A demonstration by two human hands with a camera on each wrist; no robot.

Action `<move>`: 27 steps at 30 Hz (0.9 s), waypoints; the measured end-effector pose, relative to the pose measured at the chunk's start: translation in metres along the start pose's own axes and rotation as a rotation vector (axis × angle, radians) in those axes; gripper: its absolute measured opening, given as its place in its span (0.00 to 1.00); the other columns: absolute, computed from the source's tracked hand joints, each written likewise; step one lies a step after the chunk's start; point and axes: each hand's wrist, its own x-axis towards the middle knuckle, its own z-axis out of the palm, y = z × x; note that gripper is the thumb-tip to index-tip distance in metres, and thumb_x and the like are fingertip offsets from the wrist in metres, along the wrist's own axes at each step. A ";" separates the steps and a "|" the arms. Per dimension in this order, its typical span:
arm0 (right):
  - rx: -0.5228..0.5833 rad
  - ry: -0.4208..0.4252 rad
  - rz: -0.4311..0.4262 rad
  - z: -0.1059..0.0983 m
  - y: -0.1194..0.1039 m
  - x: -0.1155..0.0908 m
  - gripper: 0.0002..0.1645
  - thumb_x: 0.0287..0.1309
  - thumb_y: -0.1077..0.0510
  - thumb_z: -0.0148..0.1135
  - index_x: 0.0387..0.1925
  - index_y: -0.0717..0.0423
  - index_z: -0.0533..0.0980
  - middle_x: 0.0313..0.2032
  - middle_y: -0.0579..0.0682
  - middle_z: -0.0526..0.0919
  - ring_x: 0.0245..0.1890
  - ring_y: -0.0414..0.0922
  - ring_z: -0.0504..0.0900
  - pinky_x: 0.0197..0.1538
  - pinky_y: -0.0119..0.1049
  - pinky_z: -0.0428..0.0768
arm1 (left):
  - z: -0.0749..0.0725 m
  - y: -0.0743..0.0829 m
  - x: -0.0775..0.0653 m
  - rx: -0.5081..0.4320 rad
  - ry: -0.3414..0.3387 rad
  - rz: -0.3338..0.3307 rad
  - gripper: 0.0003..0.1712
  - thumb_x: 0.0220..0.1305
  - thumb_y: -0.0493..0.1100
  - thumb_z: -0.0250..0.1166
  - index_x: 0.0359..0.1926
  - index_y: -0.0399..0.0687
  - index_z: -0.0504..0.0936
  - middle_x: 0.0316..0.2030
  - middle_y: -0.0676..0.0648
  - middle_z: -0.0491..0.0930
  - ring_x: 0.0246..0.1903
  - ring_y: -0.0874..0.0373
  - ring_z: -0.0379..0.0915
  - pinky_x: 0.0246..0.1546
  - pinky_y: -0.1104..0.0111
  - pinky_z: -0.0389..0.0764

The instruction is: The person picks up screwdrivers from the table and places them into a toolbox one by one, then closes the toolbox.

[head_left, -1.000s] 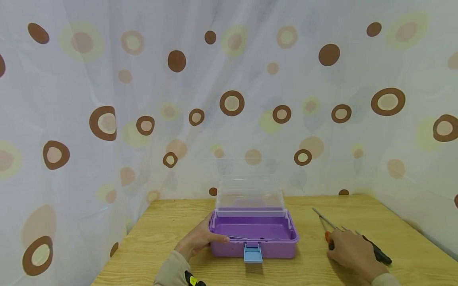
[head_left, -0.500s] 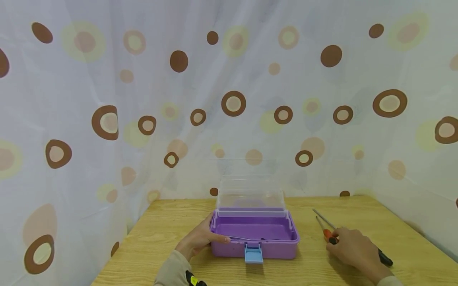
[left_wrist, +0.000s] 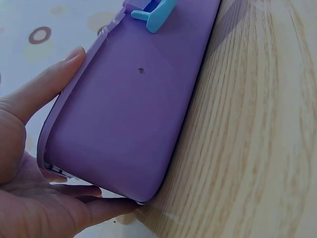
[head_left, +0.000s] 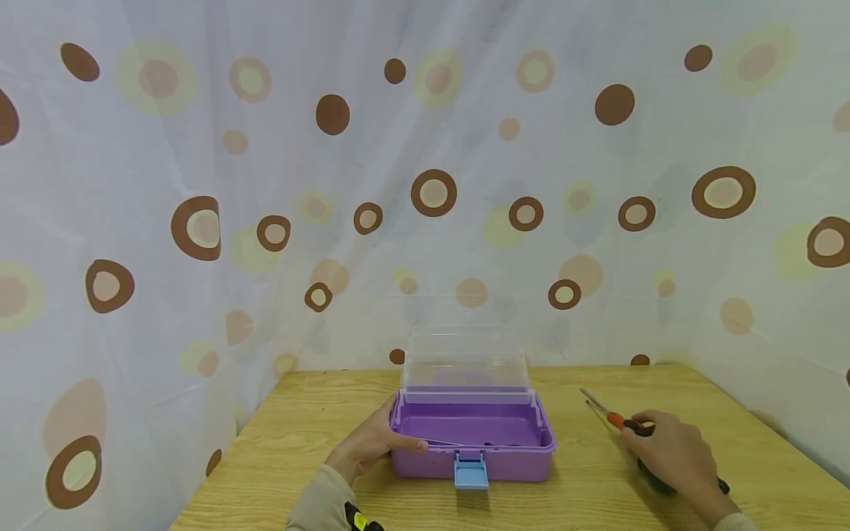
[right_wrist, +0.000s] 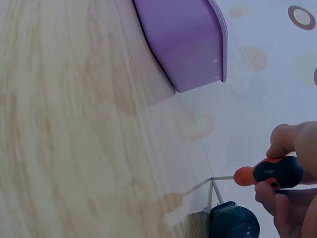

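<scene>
A purple toolbox (head_left: 511, 464) stands on the table, its clear lid (head_left: 465, 361) tipped back and its light blue latch (head_left: 471, 472) hanging down in front. My left hand (head_left: 372, 442) grips its left end. In the left wrist view the thumb lies along the rim, with the other fingers around the end wall. To the right, my right hand (head_left: 677, 453) pinches a screwdriver (right_wrist: 278, 172) by its orange and dark handle. Below that handle, in the right wrist view, another screwdriver (right_wrist: 234, 220) with a dark, thick handle lies on the table.
Inside the toolbox a thin metal shaft (head_left: 446, 442) shows just behind the front wall. A black handle end (head_left: 724, 485) sticks out beyond my right hand. The wooden table (head_left: 299, 413) reaches back to a dotted curtain (head_left: 372, 147), which also closes off both sides.
My right hand has taken up the orange and dark screwdriver and raised it slightly, moving a little to the right. My left hand and the toolbox stay put.
</scene>
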 end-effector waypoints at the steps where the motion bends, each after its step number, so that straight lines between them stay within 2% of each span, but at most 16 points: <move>1: 0.009 0.013 0.004 -0.001 0.001 0.000 0.32 0.66 0.43 0.63 0.54 0.70 0.80 0.32 0.57 0.87 0.16 0.45 0.71 0.16 0.38 0.68 | 0.000 0.000 0.000 -0.001 -0.002 0.001 0.69 0.52 0.34 0.79 0.83 0.46 0.41 0.71 0.34 0.64 0.66 0.37 0.67 0.68 0.43 0.67; 4: 0.033 0.051 0.037 -0.003 0.002 0.000 0.37 0.66 0.40 0.64 0.55 0.71 0.79 0.24 0.50 0.82 0.13 0.44 0.64 0.16 0.35 0.63 | 0.000 0.000 0.000 -0.002 -0.003 0.000 0.68 0.53 0.34 0.79 0.83 0.46 0.41 0.71 0.34 0.64 0.65 0.37 0.67 0.67 0.43 0.67; 6: 0.059 0.069 0.067 -0.004 0.003 0.001 0.38 0.66 0.38 0.63 0.56 0.71 0.79 0.21 0.47 0.81 0.13 0.44 0.63 0.16 0.34 0.62 | 0.000 0.000 0.000 -0.001 -0.001 0.001 0.68 0.53 0.34 0.79 0.83 0.46 0.41 0.71 0.34 0.65 0.65 0.37 0.67 0.67 0.42 0.68; 9: 0.136 0.075 0.133 -0.008 0.004 0.003 0.39 0.67 0.38 0.63 0.59 0.70 0.77 0.22 0.48 0.84 0.16 0.46 0.71 0.17 0.37 0.66 | 0.000 0.001 0.000 0.001 0.000 -0.001 0.68 0.53 0.34 0.79 0.83 0.46 0.41 0.71 0.34 0.65 0.65 0.38 0.68 0.66 0.42 0.69; 13: 0.268 0.053 0.200 -0.014 0.008 0.005 0.42 0.68 0.36 0.62 0.63 0.70 0.75 0.27 0.53 0.89 0.26 0.49 0.83 0.22 0.41 0.74 | 0.000 0.001 0.000 0.007 -0.001 -0.002 0.68 0.53 0.35 0.79 0.83 0.47 0.41 0.71 0.35 0.66 0.64 0.38 0.68 0.66 0.42 0.69; 16: 0.387 0.033 0.241 -0.018 0.010 0.006 0.43 0.69 0.37 0.62 0.66 0.70 0.73 0.31 0.55 0.90 0.29 0.47 0.87 0.25 0.40 0.78 | 0.000 0.001 0.001 0.009 -0.001 0.001 0.69 0.53 0.35 0.80 0.83 0.46 0.41 0.71 0.34 0.65 0.65 0.37 0.67 0.67 0.42 0.67; 19: 0.541 0.009 0.283 -0.021 0.012 0.006 0.41 0.70 0.39 0.64 0.67 0.69 0.72 0.32 0.52 0.90 0.30 0.45 0.87 0.25 0.38 0.80 | -0.001 0.001 0.000 0.010 0.004 0.004 0.70 0.51 0.35 0.81 0.83 0.45 0.40 0.72 0.33 0.64 0.66 0.36 0.66 0.68 0.42 0.66; 21: 0.650 -0.011 0.304 -0.023 0.012 0.005 0.35 0.70 0.41 0.65 0.64 0.62 0.77 0.32 0.50 0.89 0.29 0.45 0.87 0.24 0.38 0.79 | -0.001 0.001 0.000 0.010 0.005 0.003 0.71 0.51 0.35 0.81 0.83 0.44 0.40 0.72 0.33 0.63 0.67 0.36 0.65 0.69 0.43 0.65; 24: 0.763 -0.011 0.331 -0.025 0.013 0.004 0.18 0.68 0.41 0.67 0.52 0.45 0.85 0.32 0.45 0.89 0.27 0.45 0.85 0.22 0.36 0.76 | -0.001 0.001 0.000 0.010 0.007 0.003 0.71 0.51 0.35 0.81 0.83 0.44 0.40 0.72 0.33 0.63 0.67 0.35 0.65 0.69 0.43 0.64; 27: 0.832 0.004 0.352 -0.027 0.013 0.004 0.03 0.68 0.41 0.67 0.39 0.30 0.85 0.33 0.39 0.87 0.28 0.42 0.87 0.20 0.35 0.75 | 0.000 0.001 0.000 0.016 0.007 0.005 0.71 0.51 0.35 0.81 0.83 0.43 0.40 0.72 0.33 0.63 0.67 0.35 0.64 0.69 0.42 0.64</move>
